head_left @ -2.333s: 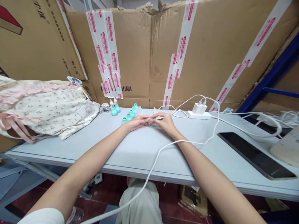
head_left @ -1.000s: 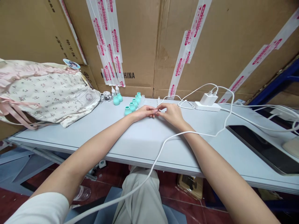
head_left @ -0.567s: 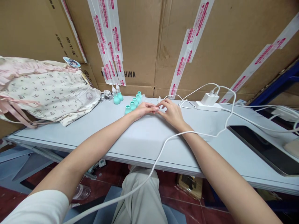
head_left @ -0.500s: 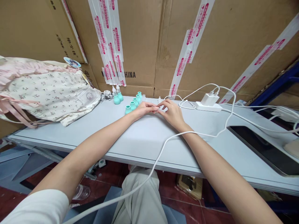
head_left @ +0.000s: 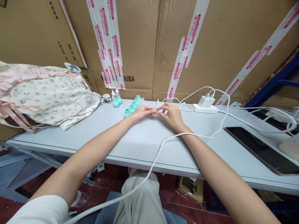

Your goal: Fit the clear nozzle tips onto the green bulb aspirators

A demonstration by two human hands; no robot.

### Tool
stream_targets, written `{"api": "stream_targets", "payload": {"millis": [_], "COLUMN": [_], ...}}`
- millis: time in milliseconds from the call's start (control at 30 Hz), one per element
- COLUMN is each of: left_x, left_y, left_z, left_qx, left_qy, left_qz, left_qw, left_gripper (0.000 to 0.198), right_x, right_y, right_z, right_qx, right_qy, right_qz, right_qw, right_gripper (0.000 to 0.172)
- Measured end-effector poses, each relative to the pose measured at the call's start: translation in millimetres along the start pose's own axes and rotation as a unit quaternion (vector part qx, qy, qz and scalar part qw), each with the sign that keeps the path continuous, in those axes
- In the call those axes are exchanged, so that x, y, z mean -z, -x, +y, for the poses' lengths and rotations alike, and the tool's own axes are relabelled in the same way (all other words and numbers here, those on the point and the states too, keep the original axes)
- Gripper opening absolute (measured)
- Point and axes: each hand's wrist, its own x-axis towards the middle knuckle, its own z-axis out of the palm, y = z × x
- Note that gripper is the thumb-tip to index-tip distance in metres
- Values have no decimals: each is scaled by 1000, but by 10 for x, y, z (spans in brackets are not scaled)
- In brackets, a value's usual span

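Observation:
My left hand [head_left: 145,112] and my right hand [head_left: 171,114] meet fingertip to fingertip above the middle of the table. Both are closed in a pinch, and whatever small thing is between the fingers is hidden. Just behind them stand small clear plastic nozzle tips [head_left: 158,103]. Left of my left hand runs a row of several open-topped teal rubber bulbs [head_left: 131,108]. Farther left, two teal bulbs with clear tips fitted, bulb syringes [head_left: 116,102], stand upright.
A floral cloth bag [head_left: 51,93] lies at the left. To the right are a white charger on a power strip [head_left: 206,104] and a black phone [head_left: 261,149]. A white cable [head_left: 161,149] crosses over my right forearm. Taped cardboard [head_left: 140,40] walls the back.
The camera view has shifted slightly, so the whole scene sits a little lower and farther left. My hands keep nearly the same pose, fingertips still together.

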Motion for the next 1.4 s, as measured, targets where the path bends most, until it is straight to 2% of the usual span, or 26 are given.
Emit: {"api": "stream_targets", "payload": {"millis": [200, 400, 567, 667, 800, 900, 1000, 1133, 1233, 1333, 1400], "left_x": [-25, -94, -77, -44, -2, -7, -65, -137, -130, -103, -97], "left_y": [1, 37, -10, -33, -7, 14, 10, 4, 21, 33, 25], "left_z": [39, 30, -25, 25, 190, 226, 155, 99, 159, 213, 191], "left_qx": [-13, -8, -7, -36, -89, -93, -86, -85, -75, -74, -77], "left_qy": [-3, 52, 0, -10, 10, 35, 77, 110, 98, 66, 41], "left_qz": [2, 17, 49, 112, 201, 208, 199, 209, 207, 176, 148], "left_qw": [1000, 998, 999, 993, 976, 973, 973, 968, 971, 979, 985], "left_gripper": [44, 44, 44, 40, 31, 27, 27, 26, 28, 32, 35], "right_x": [15, 1, 5, 54, 157, 173, 127, 62, 37, 17, 3], "right_y": [-5, -7, -35, -41, 23, 88, 124, 91, 15, -56, -81], "right_z": [9, 11, 87, 271, 521, 606, 656, 679, 560, 352, 236], "right_qx": [12, 13, 2, -36, -135, -187, -202, -175, -163, -162, -154], "right_qy": [-21, -10, -19, -26, 119, 176, 173, 113, -6, -150, -235], "right_qz": [15, 20, -24, -60, -42, -78, -121, -90, -36, 5, 31], "right_qw": [1000, 1000, 1000, 997, 983, 963, 956, 974, 986, 975, 959], "right_gripper": [13, 16, 15, 23, 22, 25, 20, 19, 17, 14, 19]}}
